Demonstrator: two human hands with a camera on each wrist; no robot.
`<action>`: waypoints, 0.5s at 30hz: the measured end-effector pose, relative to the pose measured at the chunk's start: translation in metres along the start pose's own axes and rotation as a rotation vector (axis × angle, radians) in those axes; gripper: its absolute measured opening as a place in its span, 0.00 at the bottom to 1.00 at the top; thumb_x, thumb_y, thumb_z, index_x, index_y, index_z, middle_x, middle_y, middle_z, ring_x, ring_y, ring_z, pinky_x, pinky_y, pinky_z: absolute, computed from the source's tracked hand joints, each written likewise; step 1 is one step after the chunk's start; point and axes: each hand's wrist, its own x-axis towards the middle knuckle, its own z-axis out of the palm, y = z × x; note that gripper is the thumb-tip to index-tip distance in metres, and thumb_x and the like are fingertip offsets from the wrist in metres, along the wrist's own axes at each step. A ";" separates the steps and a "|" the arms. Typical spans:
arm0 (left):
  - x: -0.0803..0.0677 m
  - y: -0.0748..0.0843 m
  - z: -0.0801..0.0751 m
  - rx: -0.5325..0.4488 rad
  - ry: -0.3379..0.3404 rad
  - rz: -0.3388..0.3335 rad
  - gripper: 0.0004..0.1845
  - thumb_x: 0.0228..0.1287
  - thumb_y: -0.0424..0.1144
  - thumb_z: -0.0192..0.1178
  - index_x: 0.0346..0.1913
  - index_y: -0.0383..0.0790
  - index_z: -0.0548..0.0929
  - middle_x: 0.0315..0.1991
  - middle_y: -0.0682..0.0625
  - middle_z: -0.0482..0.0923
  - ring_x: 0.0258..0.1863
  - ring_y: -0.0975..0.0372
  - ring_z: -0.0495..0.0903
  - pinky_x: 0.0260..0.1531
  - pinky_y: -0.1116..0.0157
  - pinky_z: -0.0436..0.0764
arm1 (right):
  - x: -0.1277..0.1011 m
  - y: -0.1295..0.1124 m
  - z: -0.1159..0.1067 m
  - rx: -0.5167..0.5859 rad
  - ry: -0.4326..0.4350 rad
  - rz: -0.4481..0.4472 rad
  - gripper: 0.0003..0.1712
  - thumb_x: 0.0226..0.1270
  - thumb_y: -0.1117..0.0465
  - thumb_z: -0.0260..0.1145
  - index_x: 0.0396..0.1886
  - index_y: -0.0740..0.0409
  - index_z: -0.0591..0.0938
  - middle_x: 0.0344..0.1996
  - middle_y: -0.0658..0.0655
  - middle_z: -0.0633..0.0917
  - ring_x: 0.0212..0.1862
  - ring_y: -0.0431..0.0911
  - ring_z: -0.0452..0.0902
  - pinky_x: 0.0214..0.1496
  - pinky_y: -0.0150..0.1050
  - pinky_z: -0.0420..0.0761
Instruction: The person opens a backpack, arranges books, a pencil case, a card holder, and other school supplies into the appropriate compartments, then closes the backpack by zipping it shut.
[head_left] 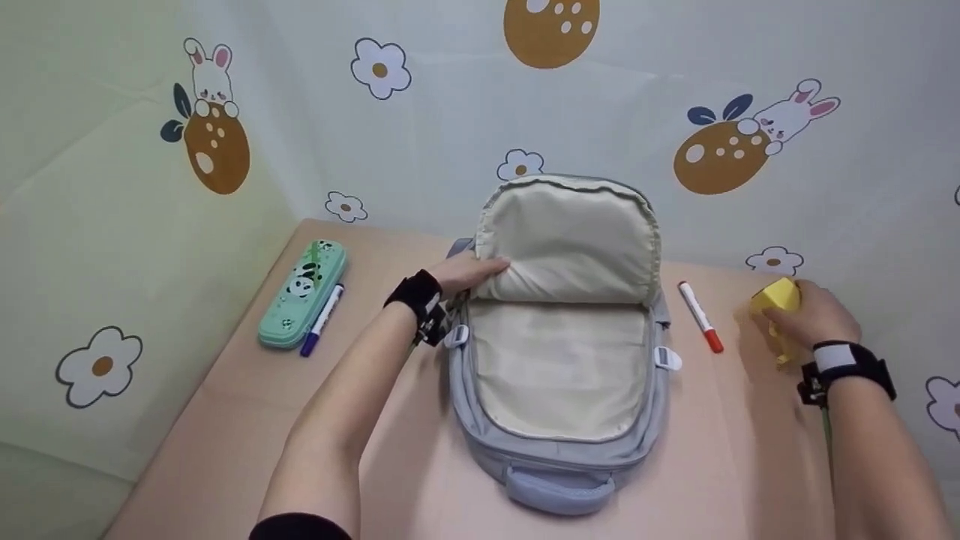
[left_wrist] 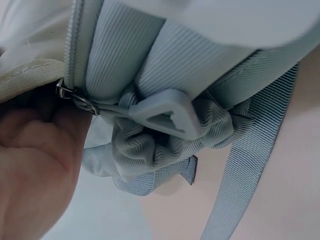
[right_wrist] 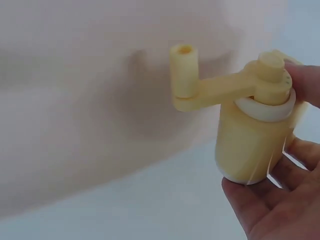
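Observation:
A grey backpack [head_left: 559, 469] lies on the table with its cream-lined front flap [head_left: 570, 232] folded up and back. My left hand [head_left: 465, 274] grips the flap's left edge, thumb on the lining. In the left wrist view the fingers [left_wrist: 30, 135] go under the cream edge beside a zipper pull [left_wrist: 167, 114], their tips hidden. To the right of the backpack, my right hand [head_left: 825, 311] holds a yellow hand-crank pencil sharpener [right_wrist: 250, 135] between thumb and fingers. Its crank arm [right_wrist: 220, 91] points away from the palm. The sharpener appears lifted, its shadow falling apart from it.
A green panda pencil case [head_left: 300, 296] lies at the table's left, with a blue-capped marker [head_left: 322, 319] along its right side. A red-capped marker [head_left: 700, 316] lies between the backpack and my right hand. Patterned cloth [head_left: 442, 135] hangs behind the table [head_left: 405, 465].

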 end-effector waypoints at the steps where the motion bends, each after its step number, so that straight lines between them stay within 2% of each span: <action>1: 0.000 0.000 0.000 -0.007 -0.004 -0.004 0.20 0.75 0.57 0.56 0.40 0.41 0.78 0.34 0.51 0.74 0.34 0.61 0.74 0.39 0.66 0.74 | -0.003 -0.006 -0.004 -0.013 0.024 -0.031 0.49 0.72 0.44 0.64 0.72 0.79 0.56 0.57 0.81 0.70 0.52 0.72 0.70 0.56 0.69 0.74; 6: -0.001 0.002 -0.002 0.060 -0.003 -0.026 0.25 0.74 0.59 0.56 0.49 0.36 0.80 0.43 0.48 0.75 0.41 0.60 0.75 0.46 0.64 0.74 | -0.034 -0.060 -0.022 0.009 0.190 -0.190 0.51 0.69 0.37 0.64 0.73 0.74 0.62 0.53 0.75 0.75 0.47 0.67 0.72 0.45 0.60 0.77; 9: -0.001 0.003 -0.002 0.070 -0.009 -0.032 0.29 0.74 0.59 0.55 0.55 0.33 0.79 0.48 0.46 0.76 0.45 0.58 0.75 0.49 0.63 0.74 | -0.062 -0.099 -0.029 0.050 0.255 -0.273 0.53 0.67 0.34 0.65 0.74 0.70 0.62 0.54 0.73 0.75 0.48 0.65 0.73 0.45 0.58 0.78; 11: -0.001 0.003 -0.002 0.064 -0.013 -0.029 0.30 0.74 0.59 0.54 0.57 0.32 0.79 0.50 0.45 0.76 0.46 0.58 0.75 0.49 0.64 0.74 | -0.080 -0.123 -0.030 0.074 0.252 -0.320 0.53 0.67 0.34 0.66 0.75 0.69 0.62 0.56 0.72 0.75 0.48 0.64 0.74 0.47 0.57 0.79; 13: -0.001 0.003 -0.002 0.055 -0.017 -0.028 0.31 0.74 0.59 0.54 0.57 0.32 0.78 0.50 0.45 0.76 0.46 0.57 0.76 0.49 0.64 0.74 | -0.095 -0.146 -0.029 0.099 0.212 -0.359 0.54 0.66 0.34 0.67 0.75 0.68 0.61 0.57 0.71 0.75 0.49 0.63 0.74 0.47 0.55 0.80; 15: -0.001 0.002 -0.002 0.061 -0.014 -0.026 0.30 0.74 0.59 0.54 0.56 0.32 0.78 0.48 0.45 0.76 0.45 0.58 0.76 0.48 0.64 0.74 | -0.108 -0.165 -0.025 0.092 0.169 -0.395 0.54 0.64 0.33 0.68 0.75 0.65 0.63 0.55 0.68 0.78 0.47 0.61 0.76 0.42 0.51 0.82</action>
